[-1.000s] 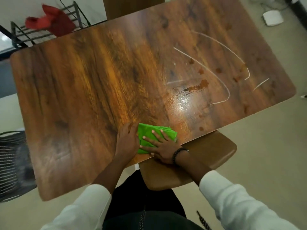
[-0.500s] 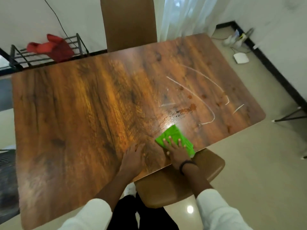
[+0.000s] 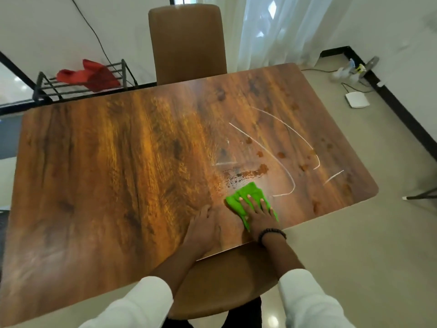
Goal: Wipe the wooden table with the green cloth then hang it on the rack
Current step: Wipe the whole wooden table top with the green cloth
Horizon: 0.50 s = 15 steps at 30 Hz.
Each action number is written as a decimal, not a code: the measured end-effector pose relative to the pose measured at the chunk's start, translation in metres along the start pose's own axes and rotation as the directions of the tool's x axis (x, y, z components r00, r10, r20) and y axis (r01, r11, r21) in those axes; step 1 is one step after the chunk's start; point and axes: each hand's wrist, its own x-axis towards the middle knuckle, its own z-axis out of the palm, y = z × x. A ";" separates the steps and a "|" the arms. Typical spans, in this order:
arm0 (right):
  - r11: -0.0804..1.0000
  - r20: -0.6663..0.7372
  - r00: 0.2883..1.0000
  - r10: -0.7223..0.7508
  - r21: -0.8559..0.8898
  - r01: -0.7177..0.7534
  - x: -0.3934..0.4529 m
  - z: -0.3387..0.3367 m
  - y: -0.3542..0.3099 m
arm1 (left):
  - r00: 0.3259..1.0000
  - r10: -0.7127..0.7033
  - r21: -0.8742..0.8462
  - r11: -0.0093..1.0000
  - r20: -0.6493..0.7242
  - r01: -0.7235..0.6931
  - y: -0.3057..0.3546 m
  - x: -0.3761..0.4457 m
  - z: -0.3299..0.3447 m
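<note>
The right hand [image 3: 257, 213] presses flat, fingers straight and spread, on the green cloth [image 3: 246, 197] lying on the wooden table [image 3: 118, 174]. Just left of it the left hand [image 3: 203, 229] rests flat on the wood, holding nothing. Brown stains [image 3: 250, 174] lie just beyond the cloth. Far beyond the left hand stands the rack [image 3: 80, 85].

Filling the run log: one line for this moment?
step: wiping | right hand flat on green cloth | left hand flat on table | smears ahead | rack: red cloth only
</note>
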 end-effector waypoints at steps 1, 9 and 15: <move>0.999 -0.016 0.999 0.033 -0.009 -0.033 0.005 -0.009 0.027 | 1.000 -0.011 0.000 1.000 -0.019 0.011 0.011 0.002 0.003; 0.957 -0.153 0.952 0.264 0.163 -0.239 0.021 -0.038 0.170 | 0.979 -0.197 -0.175 0.967 -0.060 0.184 0.097 0.022 0.041; 0.963 -0.107 0.960 -0.258 0.048 0.264 0.012 -0.006 0.097 | 0.960 -0.253 -0.145 0.961 -0.120 0.235 0.131 0.036 0.056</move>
